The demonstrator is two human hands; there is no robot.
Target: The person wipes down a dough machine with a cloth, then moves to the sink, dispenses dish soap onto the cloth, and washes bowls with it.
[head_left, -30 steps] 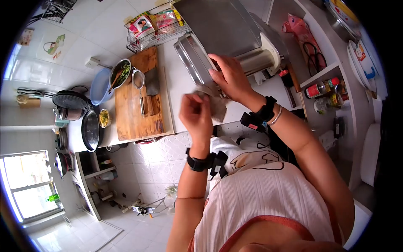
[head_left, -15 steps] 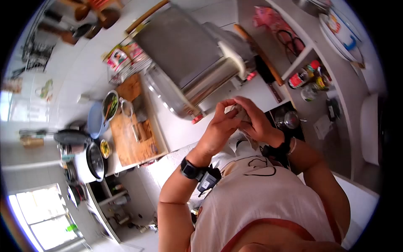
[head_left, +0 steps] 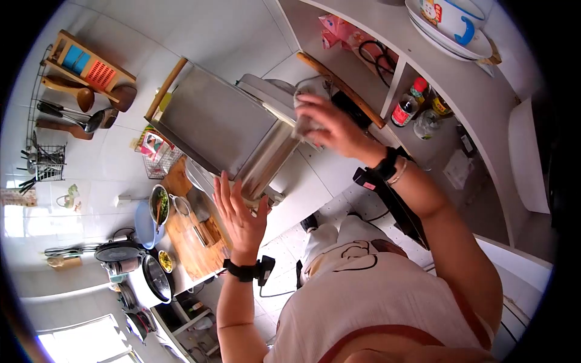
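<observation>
A steel machine (head_left: 221, 115) with a flat sloping tray and a long shiny roller (head_left: 264, 158) along its near edge stands on the white counter. My right hand (head_left: 336, 128) holds a crumpled pale grey cloth (head_left: 304, 128) against the machine's right end, fingers bent over it. At the roller's left end, my left hand (head_left: 241, 219) has its fingers extended and nothing in it. Whether its fingertips touch the machine I cannot tell.
Left of the machine lies a wooden cutting board (head_left: 187, 239), with a bowl of greens (head_left: 159, 202) beside it. A wooden-handled long tool (head_left: 342, 89) lies behind my right hand. Shelves at right hold a red-capped bottle (head_left: 407, 107). Utensils hang on the left wall.
My hands, together around the cloth before, have parted. The right went up to the machine's right end with the cloth; the left opened and moved left. The camera view has shifted too.
</observation>
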